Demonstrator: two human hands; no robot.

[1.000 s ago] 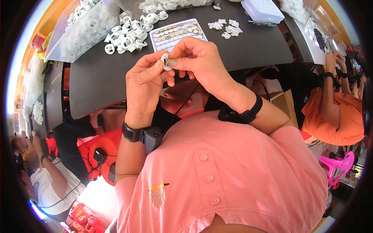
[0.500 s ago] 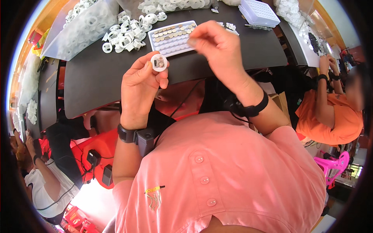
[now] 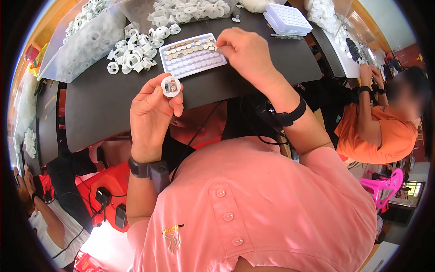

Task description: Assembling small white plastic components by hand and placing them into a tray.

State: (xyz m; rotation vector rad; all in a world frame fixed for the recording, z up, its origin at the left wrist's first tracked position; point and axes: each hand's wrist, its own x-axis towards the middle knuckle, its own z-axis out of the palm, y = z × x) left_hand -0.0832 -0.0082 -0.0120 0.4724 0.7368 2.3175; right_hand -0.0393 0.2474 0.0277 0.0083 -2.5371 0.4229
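We see the left hand pinching a small white round casing between thumb and fingertips, raised above the dark bench. The right hand reaches further out, its fingertips drawn narrowly together at the right end of a pale tray partly filled with small metal discs; whether it grips a disc we cannot tell. Just left of the tray lies a heap of loose white casings. Beyond, clear tubs hold more white parts, and a lidded white box sits to the right.
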